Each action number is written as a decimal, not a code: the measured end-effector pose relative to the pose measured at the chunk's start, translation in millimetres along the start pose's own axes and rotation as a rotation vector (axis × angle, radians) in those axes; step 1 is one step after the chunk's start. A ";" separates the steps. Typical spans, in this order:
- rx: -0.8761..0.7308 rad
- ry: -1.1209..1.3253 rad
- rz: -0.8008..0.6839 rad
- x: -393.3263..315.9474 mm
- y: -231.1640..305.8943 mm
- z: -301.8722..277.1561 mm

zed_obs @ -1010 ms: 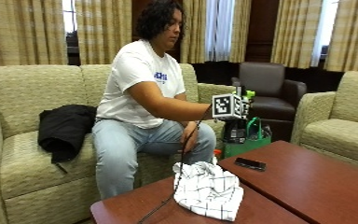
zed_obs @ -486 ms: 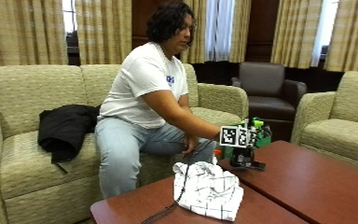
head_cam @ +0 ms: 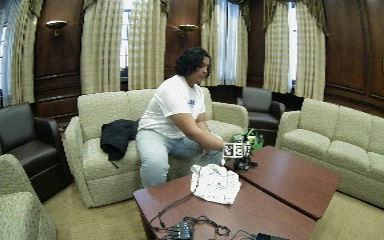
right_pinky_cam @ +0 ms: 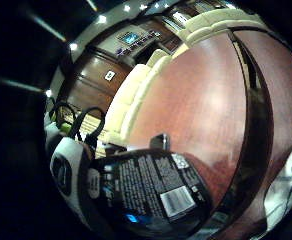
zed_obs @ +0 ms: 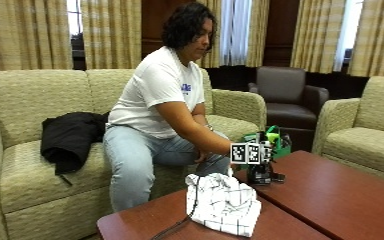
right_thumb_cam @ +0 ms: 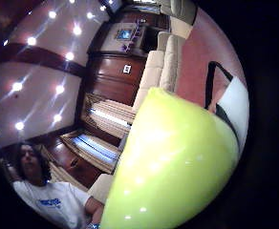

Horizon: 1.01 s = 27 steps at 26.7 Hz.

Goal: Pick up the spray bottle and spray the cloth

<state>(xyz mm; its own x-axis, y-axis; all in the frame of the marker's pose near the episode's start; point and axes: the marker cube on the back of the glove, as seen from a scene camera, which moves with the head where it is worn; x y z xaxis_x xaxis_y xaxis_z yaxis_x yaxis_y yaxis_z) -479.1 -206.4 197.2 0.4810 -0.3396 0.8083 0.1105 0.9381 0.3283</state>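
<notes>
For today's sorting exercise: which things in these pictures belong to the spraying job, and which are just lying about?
Belong to the job:
spray bottle, standing on the table
checked cloth, heaped on the table
gloved right hand, at the bottle

Just lying about:
black jacket on the sofa
cables at the table's near edge

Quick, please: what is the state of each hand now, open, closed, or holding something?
Right hand: at the spray bottle on the table; grip cannot be told.
Other hand: not visible.

I'm seeing the right hand [zed_obs: 258, 159] sitting at the spray bottle [zed_obs: 261, 167], center-right.
The checked cloth [zed_obs: 224, 202] is lying crumpled below it, lower center.
</notes>
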 end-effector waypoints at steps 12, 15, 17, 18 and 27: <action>0.008 -0.002 -0.015 1.3 -0.1 2.8; -0.030 -0.014 -0.008 1.3 -1.7 1.9; -0.079 -0.025 -0.006 1.6 -1.7 1.5; -0.107 -0.031 -0.004 1.9 -0.9 1.9; -0.196 0.006 0.072 2.5 2.7 2.4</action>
<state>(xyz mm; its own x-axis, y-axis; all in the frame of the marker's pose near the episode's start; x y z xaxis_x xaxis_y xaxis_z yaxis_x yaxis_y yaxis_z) -479.7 -204.9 201.3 0.4989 -0.2714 0.8231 0.2424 0.9555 0.1682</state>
